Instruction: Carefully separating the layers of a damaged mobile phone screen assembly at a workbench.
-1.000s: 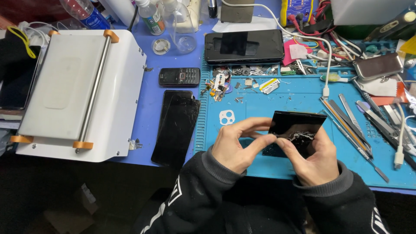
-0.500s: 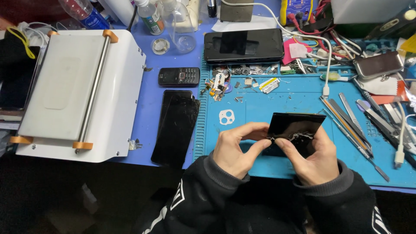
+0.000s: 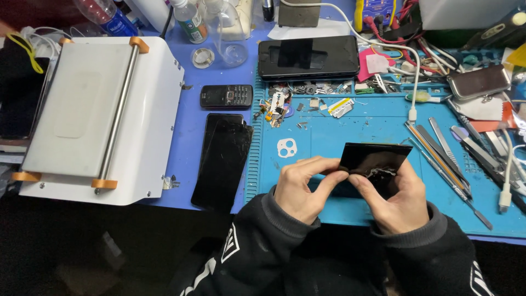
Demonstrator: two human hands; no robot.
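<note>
black glass panel point(image 3: 378, 159) — glossy, cracked

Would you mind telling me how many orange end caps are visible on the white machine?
3: one at the top rail end, one at the bottom rail end, one at the lower left corner. Others may be hidden.

My left hand point(image 3: 300, 189) and my right hand point(image 3: 395, 194) cover the bottom half of the black glass panel point(image 3: 378, 161), so I cannot see that part. My fingertips hide the spot where they pinch it. The tiny screws and bits point(image 3: 307, 96) on the blue mat point(image 3: 350, 131) are too small to tell apart. The plastic bottle point(image 3: 104, 13) is cut off by the top edge. The cracked phone screen point(image 3: 222, 161) hides another dark screen under it.
</note>
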